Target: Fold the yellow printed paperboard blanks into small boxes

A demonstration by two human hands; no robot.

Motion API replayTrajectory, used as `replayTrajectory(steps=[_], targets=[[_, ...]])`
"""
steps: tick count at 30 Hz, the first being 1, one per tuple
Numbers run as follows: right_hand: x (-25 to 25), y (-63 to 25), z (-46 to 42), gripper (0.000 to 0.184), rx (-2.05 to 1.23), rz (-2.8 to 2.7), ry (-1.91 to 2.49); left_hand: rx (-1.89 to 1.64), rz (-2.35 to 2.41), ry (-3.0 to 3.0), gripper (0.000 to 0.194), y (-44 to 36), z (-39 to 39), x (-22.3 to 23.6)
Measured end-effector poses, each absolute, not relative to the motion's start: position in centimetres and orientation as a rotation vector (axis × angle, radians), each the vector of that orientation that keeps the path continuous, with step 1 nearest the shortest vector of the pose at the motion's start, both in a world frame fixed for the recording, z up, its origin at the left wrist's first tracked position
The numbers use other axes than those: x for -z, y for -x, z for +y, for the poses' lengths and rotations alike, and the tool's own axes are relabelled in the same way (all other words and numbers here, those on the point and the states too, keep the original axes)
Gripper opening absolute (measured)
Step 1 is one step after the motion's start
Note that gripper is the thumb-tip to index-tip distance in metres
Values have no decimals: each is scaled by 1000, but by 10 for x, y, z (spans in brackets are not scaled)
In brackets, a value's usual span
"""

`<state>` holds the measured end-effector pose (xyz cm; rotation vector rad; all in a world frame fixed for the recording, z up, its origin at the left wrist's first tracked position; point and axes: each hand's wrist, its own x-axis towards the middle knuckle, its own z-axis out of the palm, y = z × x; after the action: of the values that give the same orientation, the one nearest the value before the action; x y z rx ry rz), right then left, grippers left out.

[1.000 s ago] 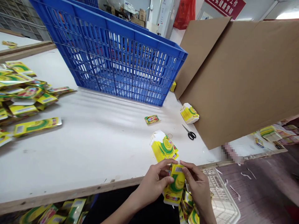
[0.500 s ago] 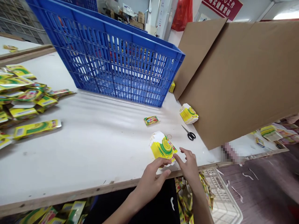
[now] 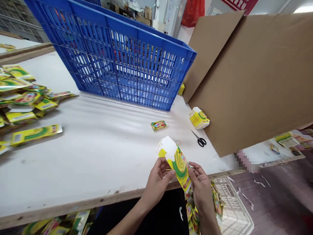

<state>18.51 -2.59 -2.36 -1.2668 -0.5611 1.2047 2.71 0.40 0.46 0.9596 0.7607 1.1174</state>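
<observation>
A flat yellow-and-green printed carton (image 3: 180, 166) is held tilted near the table's front edge. My left hand (image 3: 160, 178) pinches its left side, and my right hand (image 3: 199, 181) grips its right side. Just behind it on the table lies a stack of similar cartons (image 3: 168, 144), white flaps showing, partly covered by the held one. A rubber band (image 3: 178, 142) rests beside that stack. Farther back are a small printed packet (image 3: 158, 125) and black-handled scissors (image 3: 201, 141). Another bundle of flat cartons (image 3: 199, 118) leans near the cardboard.
A blue plastic crate (image 3: 122, 58) stands at the back of the white table (image 3: 97, 156). Large cardboard (image 3: 256, 81) rises on the right. Folded boxes (image 3: 22, 98) are heaped at left. Below the edge, a white basket (image 3: 238, 209) holds more boxes.
Both hands have closed on a carton from the stack. It has been lifted off and drawn toward me, tilting upward; the stack stays on the table.
</observation>
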Motion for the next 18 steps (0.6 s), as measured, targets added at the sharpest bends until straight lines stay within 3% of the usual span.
replayTrajectory(steps=[8,18], targets=[[17,-168,-36,31,-1408,-547,1177,-1007,502,-875,55,-25,3,0],[-1,-164,-42,34,-1316,-863,1275,-1032,711,-892,40,-25,1,-12]])
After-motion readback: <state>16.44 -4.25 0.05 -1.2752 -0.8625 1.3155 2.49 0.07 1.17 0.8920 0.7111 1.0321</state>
